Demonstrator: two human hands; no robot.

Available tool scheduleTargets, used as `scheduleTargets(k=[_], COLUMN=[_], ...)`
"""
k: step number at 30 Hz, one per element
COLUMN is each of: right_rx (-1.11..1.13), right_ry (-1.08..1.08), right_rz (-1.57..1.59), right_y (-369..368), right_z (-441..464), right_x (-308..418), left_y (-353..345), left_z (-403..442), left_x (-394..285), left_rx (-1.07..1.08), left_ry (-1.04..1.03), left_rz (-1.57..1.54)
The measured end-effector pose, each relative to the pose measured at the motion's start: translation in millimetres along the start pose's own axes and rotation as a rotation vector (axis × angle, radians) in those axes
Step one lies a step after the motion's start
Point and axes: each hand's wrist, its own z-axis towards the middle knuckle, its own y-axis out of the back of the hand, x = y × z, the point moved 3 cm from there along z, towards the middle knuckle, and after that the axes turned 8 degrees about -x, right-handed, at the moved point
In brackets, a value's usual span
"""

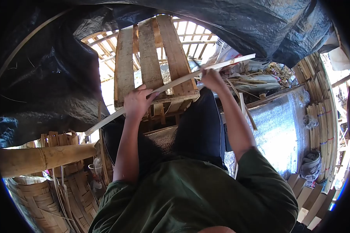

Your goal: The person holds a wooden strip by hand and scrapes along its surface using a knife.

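A long pale bamboo strip (179, 80) runs slantwise in front of me, its right end higher than its left. My left hand (137, 101) is closed around the strip left of its middle, over the near edge of a slatted wooden crate (149, 58). My right hand (213, 80) is closed in a fist against the strip further right. From that fist a thin dark blade, seemingly a knife (197, 63), sticks out up and to the left. Its handle is hidden in my fingers.
Dark plastic sheeting (54, 77) hangs at left and overhead. A thick bamboo pole (46, 158) and woven baskets (31, 198) are at lower left. Shiny silver sheeting (280, 132) lies at right, near bundled bamboo slats (322, 124). Bamboo scraps (256, 82) lie beyond my right hand.
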Motion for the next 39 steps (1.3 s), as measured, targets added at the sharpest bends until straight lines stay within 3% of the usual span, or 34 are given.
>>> scheduleTargets(k=[2,3,4,6,10,12,14,16,17,18,20,21,24,28,29,30,32,34,39], right_rx=[0.314,0.270,0.131,-0.125,-0.028,-0.051,-0.059,-0.201,0.092,0.093,-0.199,-0.009,0.006,-0.004,-0.263,-0.043,-0.114,0.059,-0.002], right_ry=[-0.127,-0.045,-0.200,-0.059,0.038,-0.261,-0.223,0.154,-0.157,-0.153,0.255,-0.281,-0.252,-0.293,0.168,0.063,-0.295,-0.300,-0.311], right_rz=[0.029,0.084,0.070,0.036,0.289,0.201,0.109,0.131,0.124,0.122,-0.168,0.255,0.184,0.266,0.093,0.103,0.187,0.265,0.229], right_y=[6.0,0.1,9.7,-4.3,-24.0,-0.5,-17.8,-15.3,0.6,-10.8,-33.8,-13.6,-3.4,-15.2,-22.6,-22.7,-5.6,-10.6,-12.9], right_z=[-28.5,-17.7,-12.9,6.5,-18.5,-12.4,-6.2,-2.9,1.8,7.3,15.0,-22.4,8.5,-24.9,-3.1,17.3,8.0,-19.4,-9.9], right_x=[33.5,16.5,12.6,-31.6,-13.6,-15.1,-28.7,-29.3,-27.9,-35.6,-55.9,-7.2,-40.6,-8.3,-38.5,-61.4,-48.7,-21.7,-35.2], left_y=[1.9,2.3,2.4,0.6,-2.6,-1.7,-0.5,0.3,-0.4,-1.4,-2.6,-0.6,-4.5,0.6,-0.9,-2.6,-2.5,-0.4,-2.2], left_z=[0.4,1.1,1.7,1.6,4.9,5.1,4.1,4.5,7.7,8.5,5.3,4.8,8.2,4.1,4.2,5.9,3.3,2.7,2.8], left_x=[-1.8,-1.9,-2.1,0.9,6.5,5.4,4.8,6.2,7.5,7.5,4.5,5.7,6.2,3.9,3.2,3.9,5.6,5.0,4.2], left_rx=[-0.008,0.005,0.015,0.028,0.021,0.040,0.063,0.068,0.060,0.047,0.044,0.058,0.060,0.081,0.082,0.061,0.049,0.037,0.050], left_ry=[-0.020,-0.007,0.009,0.030,0.045,0.052,0.054,0.076,0.075,0.067,0.059,0.077,0.076,0.102,0.099,0.070,0.044,0.071,0.053], left_rz=[-0.012,-0.011,-0.012,-0.028,-0.062,-0.064,-0.059,-0.040,-0.039,-0.053,-0.075,-0.056,-0.029,-0.002,-0.002,-0.009,-0.014,-0.020,-0.018])
